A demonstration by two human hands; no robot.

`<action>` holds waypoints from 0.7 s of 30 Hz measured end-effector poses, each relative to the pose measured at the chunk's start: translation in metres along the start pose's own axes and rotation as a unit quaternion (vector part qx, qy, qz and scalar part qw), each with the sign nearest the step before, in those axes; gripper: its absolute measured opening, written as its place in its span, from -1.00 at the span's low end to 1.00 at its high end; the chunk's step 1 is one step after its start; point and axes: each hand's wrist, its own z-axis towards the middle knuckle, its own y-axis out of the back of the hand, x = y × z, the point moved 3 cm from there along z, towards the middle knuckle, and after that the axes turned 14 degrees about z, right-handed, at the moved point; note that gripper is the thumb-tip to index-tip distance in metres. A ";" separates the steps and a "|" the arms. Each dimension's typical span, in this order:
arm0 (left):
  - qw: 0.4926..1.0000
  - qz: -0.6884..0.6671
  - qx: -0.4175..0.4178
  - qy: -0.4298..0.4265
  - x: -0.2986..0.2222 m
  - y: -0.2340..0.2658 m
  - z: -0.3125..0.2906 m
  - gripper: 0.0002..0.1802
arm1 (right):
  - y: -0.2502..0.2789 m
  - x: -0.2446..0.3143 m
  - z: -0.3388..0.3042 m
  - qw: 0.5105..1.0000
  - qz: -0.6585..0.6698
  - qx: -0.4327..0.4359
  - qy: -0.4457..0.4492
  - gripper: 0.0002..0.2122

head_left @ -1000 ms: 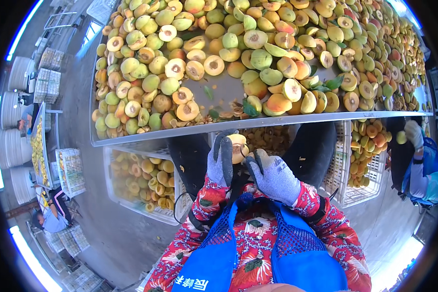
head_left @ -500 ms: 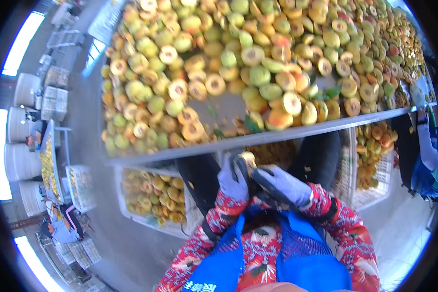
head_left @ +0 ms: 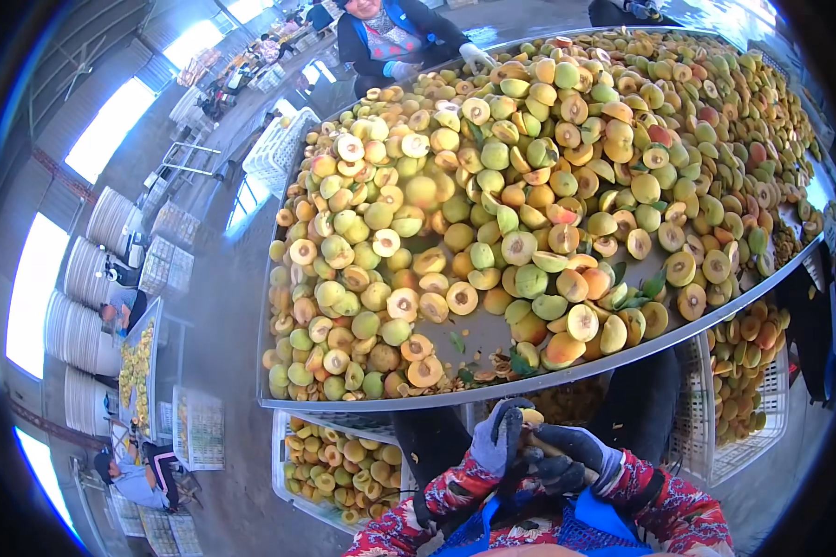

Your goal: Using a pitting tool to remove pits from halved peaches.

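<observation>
My left hand (head_left: 497, 434), in a grey glove with dark fingers, is closed around a piece of yellow peach (head_left: 532, 418), whose pale edge shows at the fingertips. Against it is my right hand (head_left: 568, 455), gloved the same way, its fingers curled; a small tan end sticks out below them, too little to name. Both hands are together over my lap, just below the near edge of the metal table (head_left: 492, 394). A broad heap of halved peaches (head_left: 520, 249) covers the table, cut faces and pits showing on many.
Under the table, a white crate (head_left: 283, 464) of peach halves stands to the left and another white crate (head_left: 706, 408) to the right. A co-worker (head_left: 404, 42) with gloved hands stands at the far edge. At left are stacked white tubs (head_left: 88, 269) and another person (head_left: 139, 478).
My view has tilted upward, so the table sits lower and the co-worker at the far side now shows. My hands stay together, with the right fingers wrapped in closer.
</observation>
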 end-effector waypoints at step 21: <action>0.982 -0.031 0.038 -0.182 -0.001 -0.003 -0.011 -0.51 | 0.012 -0.021 -0.003 0.992 0.053 0.103 -0.057 -0.64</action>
